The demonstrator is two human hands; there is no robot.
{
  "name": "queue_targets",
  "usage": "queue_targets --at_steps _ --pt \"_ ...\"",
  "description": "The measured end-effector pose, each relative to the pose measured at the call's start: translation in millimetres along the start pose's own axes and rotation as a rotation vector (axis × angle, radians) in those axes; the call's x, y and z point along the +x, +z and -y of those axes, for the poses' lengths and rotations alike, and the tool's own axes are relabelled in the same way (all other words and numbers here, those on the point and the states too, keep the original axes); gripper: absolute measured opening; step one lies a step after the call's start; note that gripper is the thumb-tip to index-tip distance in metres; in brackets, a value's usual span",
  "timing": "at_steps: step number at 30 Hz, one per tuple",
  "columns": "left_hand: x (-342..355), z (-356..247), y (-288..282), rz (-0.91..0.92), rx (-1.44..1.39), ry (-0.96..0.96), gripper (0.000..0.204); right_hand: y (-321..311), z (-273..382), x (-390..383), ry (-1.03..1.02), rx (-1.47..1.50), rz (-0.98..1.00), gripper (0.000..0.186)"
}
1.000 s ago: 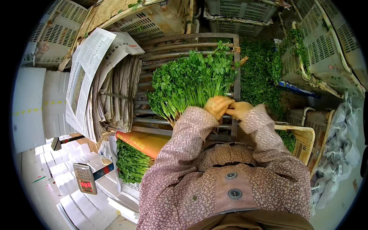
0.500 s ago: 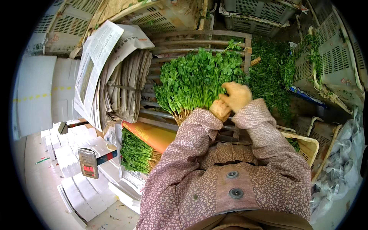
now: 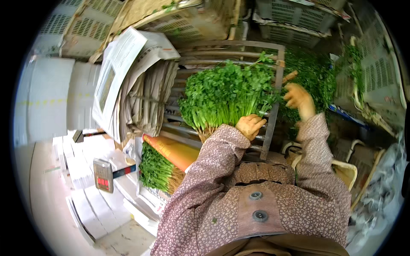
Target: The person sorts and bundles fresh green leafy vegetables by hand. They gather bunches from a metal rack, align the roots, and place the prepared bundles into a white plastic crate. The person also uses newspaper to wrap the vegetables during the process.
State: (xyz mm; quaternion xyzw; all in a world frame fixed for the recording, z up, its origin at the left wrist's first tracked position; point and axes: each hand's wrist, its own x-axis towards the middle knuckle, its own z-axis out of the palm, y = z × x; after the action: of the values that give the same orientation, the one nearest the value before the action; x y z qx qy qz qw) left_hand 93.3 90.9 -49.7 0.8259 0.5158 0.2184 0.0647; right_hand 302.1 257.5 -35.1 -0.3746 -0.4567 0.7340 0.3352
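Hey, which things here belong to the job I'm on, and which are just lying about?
Likely in the job:
- greens, bunched, your left hand at their stems
- rack, under them

Seemingly just lying about:
- crates, around the far side
- plastic bags, at right
- newspapers, untouched, though I can't rule them out

The vegetables [image 3: 226, 91] lay on the rack [image 3: 270, 128]. At their left was the newspaper stack [image 3: 147, 100]. Behind the rack stood crates [image 3: 196, 26].

Nothing I can read from here: blurred print on the newspaper [image 3: 121, 64] at the rack's [image 3: 230, 43] left edge, a red-lit display [image 3: 103, 182].
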Motion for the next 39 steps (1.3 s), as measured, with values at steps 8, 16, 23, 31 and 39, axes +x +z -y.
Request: queue_targets --at_steps 8,16,23,31,39 --pt "-2.7 -0.9 -10.9 -0.062 -0.024 0.013 0.038 98.2 -10.5 4.6 0.137 -1.042 -0.066 0.059" --pt "-17.6 41.0 -8.7 -0.011 0.029 0.152 0.037 180.6 -19.3 25.8 0.161 -1.070 0.251 0.076" --pt "-15.9 42.5 -22.0 0.093 0.145 0.019 0.039 130.9 19.8 77.9 0.048 -1.083 0.122 0.045" --pt "-17.1 48.3 -18.6 0.034 0.079 -0.021 0.034 103.5 22.8 156.6 -0.226 -1.633 0.133 0.026" --pt "-20.9 49.0 -15.9 -0.020 0.075 -0.047 0.028 109.7 84.9 192.4 -0.281 -1.700 -0.303 0.057"
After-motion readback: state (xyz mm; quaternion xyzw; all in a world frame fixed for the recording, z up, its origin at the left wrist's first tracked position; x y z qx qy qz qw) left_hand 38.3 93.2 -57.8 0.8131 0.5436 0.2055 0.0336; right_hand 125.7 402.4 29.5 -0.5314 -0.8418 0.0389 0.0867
